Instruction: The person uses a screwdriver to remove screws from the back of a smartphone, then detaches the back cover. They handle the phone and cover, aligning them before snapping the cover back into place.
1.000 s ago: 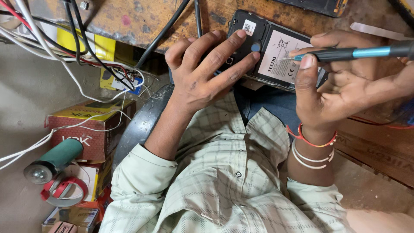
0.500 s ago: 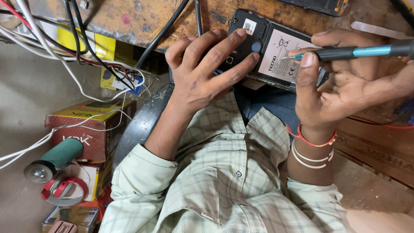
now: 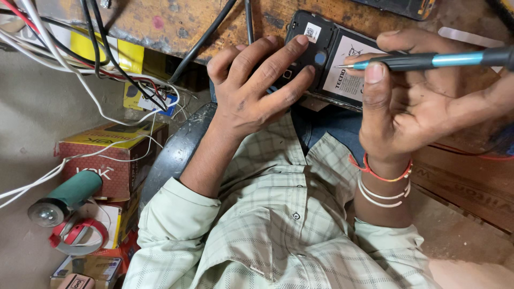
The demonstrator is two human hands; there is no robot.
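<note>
Little has moved since the earlier frames: the left hand (image 3: pixel 257 88) keeps its spread over the phone, and the screwdriver tip has held its place at the edge of the label, with only a slight shift of the right thumb.

Opened mobile phone (image 3: pixel 326 59) (back cover off, black inner frame and a white battery label showing) lies on the worn wooden bench edge (image 3: pixel 176 27), at about 12 o'clock in the head view. Left hand is laid flat on its left half, fingers splayed and pressing down on the black frame; no closed grasp, the phone is pinned rather than held.

Right hand (image 3: pixel 412 112) sits at 2 o'clock, closed around a precision screwdriver (image 3: pixel 428 60) with a black and blue barrel. Thumb lies on top of the shaft, index finger behind it, palm turned up. The metal tip points toward 9 o'clock and ends just at the label's upper right area; whether it touches the surface cannot be told. Red and white bands circle the right wrist (image 3: pixel 381 184).

Surroundings: black, white and red cables (image 3: pixel 101 59) hang from the bench at 10 o'clock. Below them, at 8 o'clock, a red and yellow cardboard box (image 3: pixel 112 160), with a green-barrelled torch (image 3: pixel 64 195) just beside it (lens facing down-left). A checked pale green shirt (image 3: pixel 278 235) fills 6 o'clock.
</note>
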